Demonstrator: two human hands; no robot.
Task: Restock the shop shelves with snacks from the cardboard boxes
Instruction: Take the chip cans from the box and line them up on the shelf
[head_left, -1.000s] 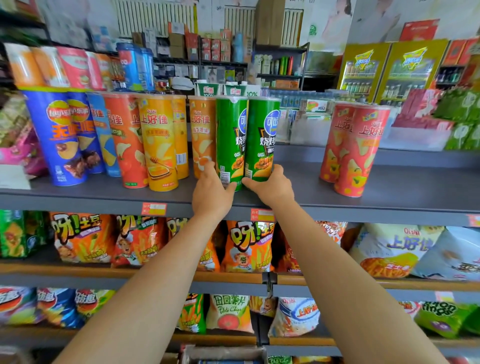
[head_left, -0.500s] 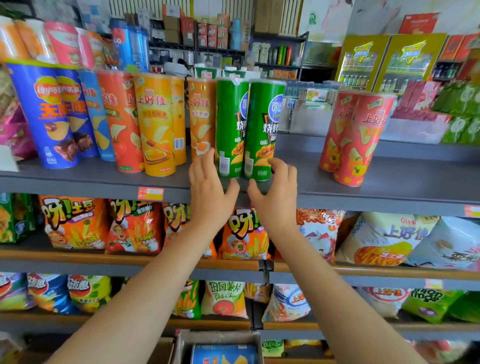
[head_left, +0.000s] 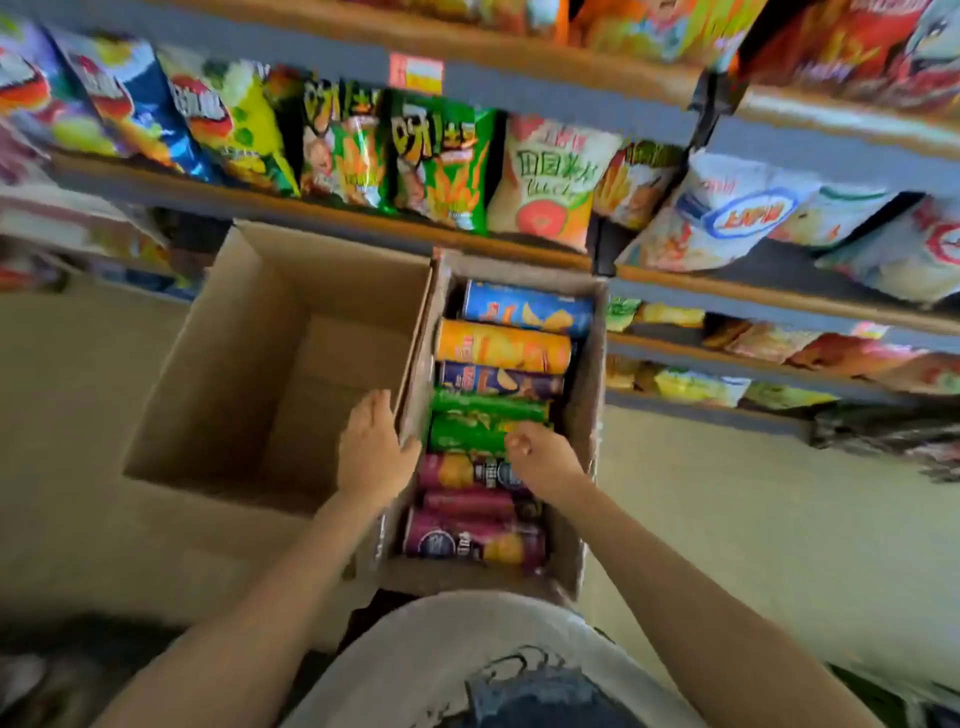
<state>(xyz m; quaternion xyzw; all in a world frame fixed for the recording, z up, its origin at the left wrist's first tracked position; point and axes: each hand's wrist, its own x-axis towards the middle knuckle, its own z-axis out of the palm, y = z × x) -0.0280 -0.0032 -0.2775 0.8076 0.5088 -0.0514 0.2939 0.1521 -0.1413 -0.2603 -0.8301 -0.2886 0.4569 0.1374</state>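
Left hand (head_left: 375, 453) open on box (head_left: 586, 384) wall; right hand (head_left: 540, 457) loosely curled, apparently empty, over green cans (head_left: 483, 421) in box. Risk: tight packing may snag a lifted can.

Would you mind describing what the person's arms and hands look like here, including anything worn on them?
Both forearms are bare, with no sleeve in view. The left hand and the right hand wear no gloves, and no watch, ring or bracelet shows, though the frame is blurred. Below them appears a light-coloured top with a dark print.
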